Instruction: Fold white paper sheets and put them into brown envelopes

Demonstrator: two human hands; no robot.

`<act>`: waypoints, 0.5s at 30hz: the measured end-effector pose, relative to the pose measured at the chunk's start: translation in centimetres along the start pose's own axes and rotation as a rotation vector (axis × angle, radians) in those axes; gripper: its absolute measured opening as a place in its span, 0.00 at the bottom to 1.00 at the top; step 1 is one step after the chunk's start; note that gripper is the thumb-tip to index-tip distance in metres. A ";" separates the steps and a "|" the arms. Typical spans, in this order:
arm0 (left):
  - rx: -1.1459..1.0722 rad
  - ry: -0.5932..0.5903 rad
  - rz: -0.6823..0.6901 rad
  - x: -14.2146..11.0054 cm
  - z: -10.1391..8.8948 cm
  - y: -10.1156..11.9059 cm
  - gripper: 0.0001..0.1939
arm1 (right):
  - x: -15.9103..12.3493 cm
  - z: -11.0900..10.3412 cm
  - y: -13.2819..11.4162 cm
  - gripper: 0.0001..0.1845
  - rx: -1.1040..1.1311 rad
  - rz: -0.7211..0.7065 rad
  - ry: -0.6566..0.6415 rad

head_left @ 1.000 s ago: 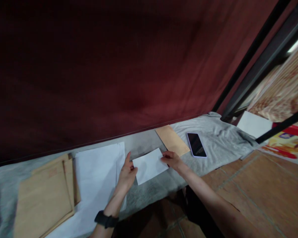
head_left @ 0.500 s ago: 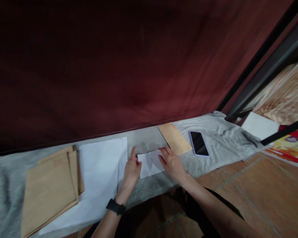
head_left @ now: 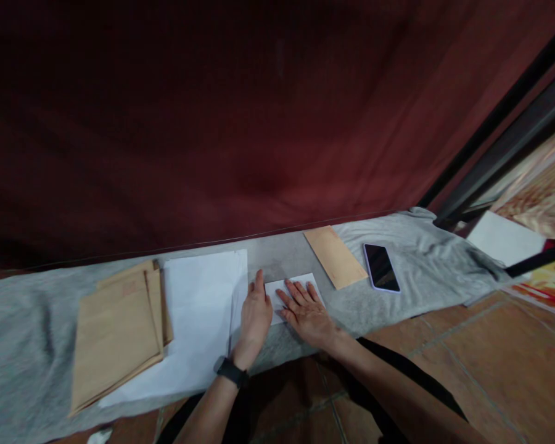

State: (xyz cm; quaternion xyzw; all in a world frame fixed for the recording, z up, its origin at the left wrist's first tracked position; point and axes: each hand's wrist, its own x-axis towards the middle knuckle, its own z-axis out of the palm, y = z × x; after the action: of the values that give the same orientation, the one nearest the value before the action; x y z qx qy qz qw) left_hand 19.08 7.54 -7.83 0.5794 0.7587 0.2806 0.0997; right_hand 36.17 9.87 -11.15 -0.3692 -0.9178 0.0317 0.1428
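A small folded white sheet of paper point(head_left: 277, 316) lies flat on the grey cloth in front of me. My right hand point(head_left: 306, 313) presses flat on it, palm down with the fingers spread, covering its middle. At the sheet's left edge rests my left hand point(head_left: 256, 311), index finger stretched forward and thumb beside the paper; it grips nothing. A dark watch is on my left wrist. Just beyond the right hand lies a single brown envelope point(head_left: 337, 258), apart from the sheet.
Left of my hands is a stack of white paper point(head_left: 201, 308), partly under several brown envelopes point(head_left: 115, 336). A phone point(head_left: 382, 267) with a lilac case lies at the right on the grey cloth point(head_left: 430, 259). A dark red curtain point(head_left: 259, 123) hangs behind; tiled floor point(head_left: 481, 357) shows at the right.
My right hand has gone from fingertips at the sheet's right end to lying flat across it. The left hand stays at the left edge. The whole view has shifted slightly.
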 end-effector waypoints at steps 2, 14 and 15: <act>0.087 0.038 0.048 -0.7 0.1 0.6 0.30 | 0.0 0.0 -0.1 0.27 -0.003 0.003 -0.010; 0.338 -0.060 0.259 -4.9 4.1 1.7 0.37 | -0.5 0.5 1.6 0.30 -0.030 -0.053 0.015; 0.349 -0.052 0.259 -4.9 4.1 1.5 0.37 | -0.6 0.5 1.7 0.30 -0.039 -0.033 0.027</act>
State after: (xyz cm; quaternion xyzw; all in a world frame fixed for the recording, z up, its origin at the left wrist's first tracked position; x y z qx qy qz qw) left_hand 23.74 4.45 -11.24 0.6877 0.7120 0.1406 -0.0194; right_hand 37.53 10.70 -12.02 -0.3574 -0.9221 0.0063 0.1484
